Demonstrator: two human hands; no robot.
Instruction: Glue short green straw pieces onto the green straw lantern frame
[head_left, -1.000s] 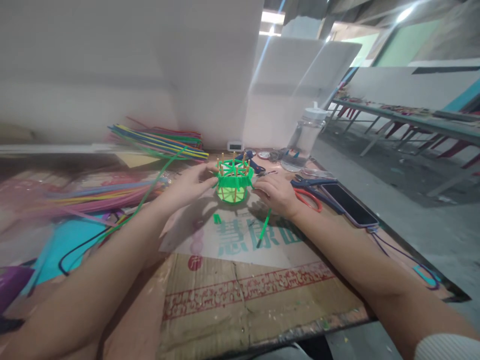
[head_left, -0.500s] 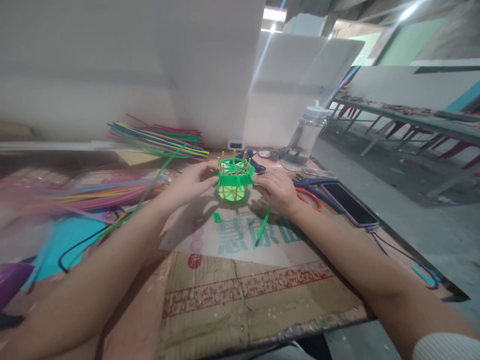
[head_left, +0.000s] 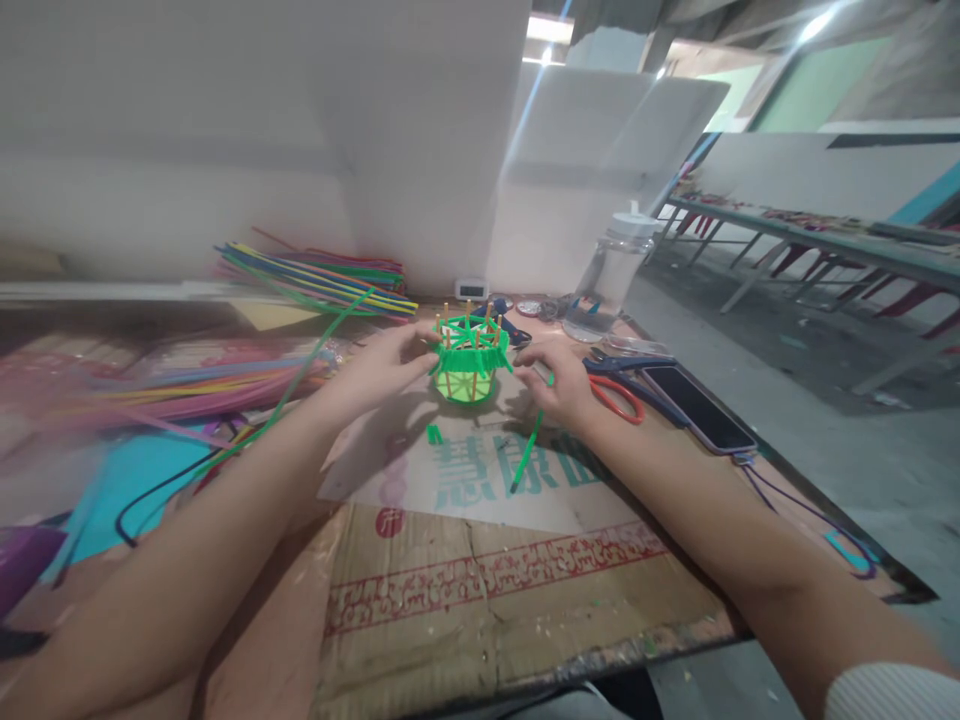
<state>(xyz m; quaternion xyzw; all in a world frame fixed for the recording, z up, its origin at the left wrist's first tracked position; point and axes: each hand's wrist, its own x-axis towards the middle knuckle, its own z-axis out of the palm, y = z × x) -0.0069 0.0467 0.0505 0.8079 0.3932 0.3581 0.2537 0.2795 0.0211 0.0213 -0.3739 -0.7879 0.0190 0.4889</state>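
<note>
Both hands (head_left: 390,367) (head_left: 559,385) grip green basket (head_left: 470,362), upright, sticks pointing up.

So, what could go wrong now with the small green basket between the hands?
The green basket is steadied only by fingertips of the left hand; a hard pull from the right hand might tip it or bend its upright sticks. The loose green strip by the right wrist could get swept toward the scissors.

left hand (head_left: 382,368): bare, no glove, ring or watch to be seen
right hand (head_left: 561,385): bare, no glove or ring
left forearm (head_left: 187,560): uncovered all the way to the picture's lower edge
right forearm (head_left: 712,540): uncovered up to the elbow
sleeve (head_left: 892,692): pale off-white ribbed knit, at the lower right corner
</note>
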